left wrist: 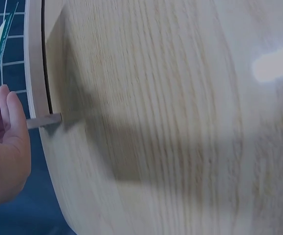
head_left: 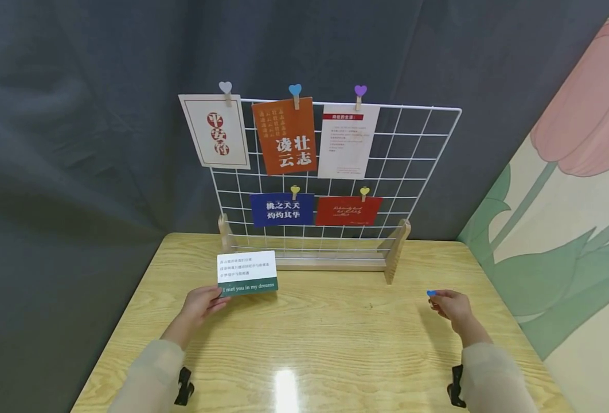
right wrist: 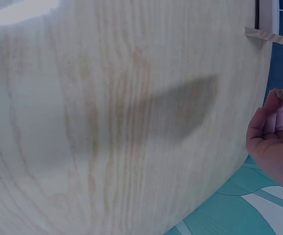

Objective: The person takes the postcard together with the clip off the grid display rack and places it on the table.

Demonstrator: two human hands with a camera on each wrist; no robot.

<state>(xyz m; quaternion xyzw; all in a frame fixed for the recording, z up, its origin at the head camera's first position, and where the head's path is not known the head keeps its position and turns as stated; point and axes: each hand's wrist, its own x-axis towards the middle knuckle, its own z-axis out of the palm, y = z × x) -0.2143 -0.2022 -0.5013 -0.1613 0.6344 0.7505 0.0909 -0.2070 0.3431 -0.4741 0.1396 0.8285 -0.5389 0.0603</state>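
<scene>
Rack is already holding five clipped cards | left hand gripping loose card, guessing that's what's left | right hand pinching blue clip

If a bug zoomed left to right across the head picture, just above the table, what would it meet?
Left grip, white-and-green card, rack's right wooden foot, blue heart clip, right grip, tulip mural.

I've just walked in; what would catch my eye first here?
Probably the white rack far back on the table, hung with five cards. Nearer, at left, the left hand holds a green-and-white card; at right, the right hand pinches a blue heart clip.
</scene>
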